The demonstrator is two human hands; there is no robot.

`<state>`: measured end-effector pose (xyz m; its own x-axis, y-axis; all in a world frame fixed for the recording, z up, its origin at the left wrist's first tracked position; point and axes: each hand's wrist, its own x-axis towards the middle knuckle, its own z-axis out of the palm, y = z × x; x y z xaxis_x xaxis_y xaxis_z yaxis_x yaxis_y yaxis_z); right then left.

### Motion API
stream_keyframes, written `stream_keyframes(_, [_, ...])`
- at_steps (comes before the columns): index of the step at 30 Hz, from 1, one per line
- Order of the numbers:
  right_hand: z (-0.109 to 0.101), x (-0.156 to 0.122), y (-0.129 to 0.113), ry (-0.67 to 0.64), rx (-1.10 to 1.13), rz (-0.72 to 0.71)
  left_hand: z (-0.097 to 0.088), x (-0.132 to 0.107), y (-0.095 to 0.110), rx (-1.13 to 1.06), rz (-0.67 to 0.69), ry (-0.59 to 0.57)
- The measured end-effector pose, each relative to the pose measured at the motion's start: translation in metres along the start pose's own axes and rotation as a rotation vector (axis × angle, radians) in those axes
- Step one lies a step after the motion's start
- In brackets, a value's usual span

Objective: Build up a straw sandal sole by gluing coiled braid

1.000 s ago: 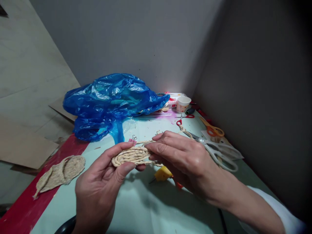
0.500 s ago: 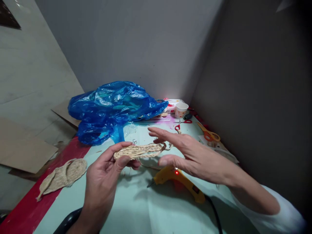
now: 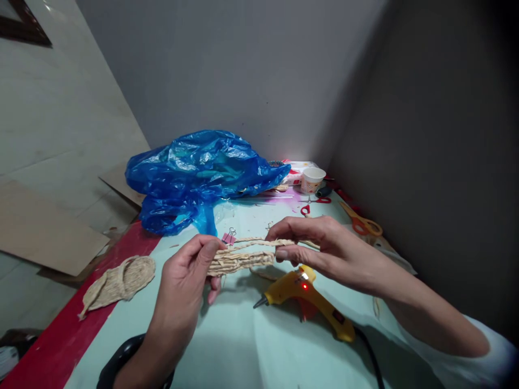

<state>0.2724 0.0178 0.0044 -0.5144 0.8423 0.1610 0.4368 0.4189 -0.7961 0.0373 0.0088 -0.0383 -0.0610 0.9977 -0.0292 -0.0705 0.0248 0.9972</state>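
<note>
Coiled piece: Our flat, oblong coiled piece (image 3: 245, 263) of straw-coloured cord is up off the table (image 3: 227, 346), lengthwise between our two hands.
Left hand: Our left hand (image 3: 181, 283) is closed on the piece's near-left end, thumb on top and fingers beneath.
Right hand: Our right hand (image 3: 328, 246) brings thumb and fingers nearly together on the loose cord (image 3: 255, 245); how firmly, we cannot tell.
Loose cord: It runs along the far long side of the coil, with a gap showing between them.
Glue gun: The yellow glue gun (image 3: 320, 302) lies just below the right hand, its red light lit, in neither hand.
Step in hand: We judge this to be lining up the cord with the coil's edge.
Next move: It calls for a steady left pinch and a lightly taut cord, laid flush without a twist.
</note>
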Motion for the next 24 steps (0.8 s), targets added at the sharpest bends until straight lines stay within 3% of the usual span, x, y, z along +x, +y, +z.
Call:
stream_keyframes(6, [-0.001, 0.002, 0.002, -0.012, 0.137, 0.027, -0.001, 0.001, 0.006, -0.059, 0.007, -0.069])
stream_keyframes(15, [-0.005, 0.009, 0.015, -0.039, 0.445, -0.002, -0.01, -0.003, 0.004, 0.099, 0.045, -0.179])
stream_keyframes(21, [-0.008, 0.015, 0.015, -0.08, 0.283, -0.095, -0.006, -0.01, 0.004, 0.227, 0.186, -0.153])
stream_keyframes(24, [-0.008, 0.017, 0.008, -0.119, 0.188, -0.099, -0.007, -0.01, 0.004, 0.316, 0.308, -0.2])
